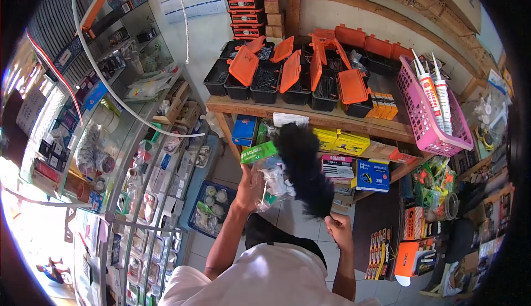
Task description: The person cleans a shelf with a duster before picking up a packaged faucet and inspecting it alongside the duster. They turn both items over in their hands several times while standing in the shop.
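Note:
My left hand (247,191) is closed on a clear plastic packet (271,180) with a green header label and whitish items inside. My right hand (338,228) is wrapped round the lower end of a black feather duster (304,167); its handle is hidden in the fist. The duster's fluffy top rises in front of the shelf, beside the packet, and covers part of the packet's right side. Behind them, yellow boxes (341,141) and a blue 3M box (373,175) sit on the lower shelf.
Black bins with orange lids (243,65) line the wooden shelf top (265,108). A pink basket (442,140) holding sealant tubes (428,98) stands at its right end. Glass display cases (124,167) run along the left. A blue crate (193,217) sits on the tiled floor.

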### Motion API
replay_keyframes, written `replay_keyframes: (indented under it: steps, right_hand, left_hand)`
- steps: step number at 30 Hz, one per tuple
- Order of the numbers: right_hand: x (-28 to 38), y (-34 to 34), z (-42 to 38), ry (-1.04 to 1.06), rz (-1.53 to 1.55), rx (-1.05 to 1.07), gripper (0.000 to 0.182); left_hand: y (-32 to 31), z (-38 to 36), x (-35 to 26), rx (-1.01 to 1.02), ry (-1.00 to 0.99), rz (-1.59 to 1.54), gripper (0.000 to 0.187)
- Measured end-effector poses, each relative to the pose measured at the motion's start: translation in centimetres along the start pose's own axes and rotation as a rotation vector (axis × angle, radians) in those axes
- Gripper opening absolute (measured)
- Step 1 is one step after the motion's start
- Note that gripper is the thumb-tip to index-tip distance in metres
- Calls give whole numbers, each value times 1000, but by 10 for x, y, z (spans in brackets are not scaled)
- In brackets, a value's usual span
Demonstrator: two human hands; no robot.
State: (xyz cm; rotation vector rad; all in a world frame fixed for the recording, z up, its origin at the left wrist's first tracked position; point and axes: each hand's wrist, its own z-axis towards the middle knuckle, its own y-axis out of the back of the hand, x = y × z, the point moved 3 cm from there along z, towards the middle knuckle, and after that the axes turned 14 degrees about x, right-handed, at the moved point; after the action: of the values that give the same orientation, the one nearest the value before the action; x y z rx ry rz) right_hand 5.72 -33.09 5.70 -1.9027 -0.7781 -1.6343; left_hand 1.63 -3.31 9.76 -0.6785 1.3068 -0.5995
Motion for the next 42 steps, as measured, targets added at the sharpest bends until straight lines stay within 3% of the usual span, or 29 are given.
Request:
replay_keyframes:
  steps: [1, 3, 4, 5, 6, 9, 11, 12, 14, 16, 17, 20, 22, 24, 25, 26, 28, 31, 34, 35, 37, 38, 40, 42]
  right_hand:
    - [0, 2, 0, 1, -2, 0, 26]
    - [2, 1, 0, 30, -136, 207, 29]
    - [0, -1, 1, 32, -137, 207, 29]
    - [-4, -2, 2, 21, -63, 115, 29]
    - [-8, -1, 3, 8, 11, 25, 28]
    - [-10, 2, 2, -2, 13, 179, 27]
    - [-2, 0, 0, -10, 5, 168, 28]
    - [2, 0, 1, -14, -8, 154, 30]
    - [2, 0, 2, 3, -16, 135, 30]
    - [10, 0, 5, 26, -28, 116, 30]
    - [18, -3, 6, 28, -69, 161, 29]
    - [5, -1, 12, 44, -67, 143, 24]
    - [0, 0, 12, 54, -27, 83, 21]
    - [3, -8, 14, -77, -45, 244, 18]
    - [6, -13, 14, -78, -45, 240, 18]
    - [12, -18, 16, -22, -84, 211, 22]
    - [29, -18, 17, 35, -122, 178, 26]
    - [61, -2, 34, 74, 72, 3, 28]
    - [111, 9, 64, 255, 157, -161, 29]
    - [129, 14, 74, 300, 116, -220, 30]
    - [148, 26, 100, 385, 190, -231, 26]
    - [165, 25, 110, 397, 117, -254, 26]
    - [191, 30, 135, 420, 13, -217, 38]
    - [205, 38, 165, 433, -21, -159, 46]
  left_hand:
    - [-4, 1, -1, 31, 21, 67, 79]
    - [17, -1, 9, 6, 45, 7, 81]
    - [29, -2, 15, -20, 73, -53, 82]
    - [-2, 1, 0, -20, 78, 5, 83]
    - [-8, -6, -3, -237, 148, 178, 83]
    - [19, -1, 9, -24, 121, 196, 89]
    - [28, -6, 11, 159, 85, 624, 87]
    - [25, -5, 8, 162, 85, 625, 87]
    - [13, -9, 2, -22, 302, 355, 75]
    - [9, -15, -2, -10, 232, 625, 69]
    - [24, -18, 1, 211, 34, 998, 65]
    - [17, -14, 5, 392, -258, 1483, 66]
    - [11, -10, 5, -58, 230, 413, 61]
    - [36, -4, 15, 541, -45, -221, 62]
    - [49, -5, 20, 845, -30, -536, 63]
    - [56, -12, 21, 397, -139, -300, 65]
    - [49, -20, 1, -47, -236, -59, 68]
    - [32, -14, -32, -68, -215, -138, 57]
    - [68, -22, -26, 0, -221, -163, 58]
    - [94, -24, -19, -73, -194, -170, 59]
    - [126, -31, -9, -149, -189, -155, 59]
    - [105, -30, -14, -144, -189, -154, 59]
    - [44, -28, -27, -260, -185, -64, 79]
    - [64, -30, -21, -149, -180, -185, 77]
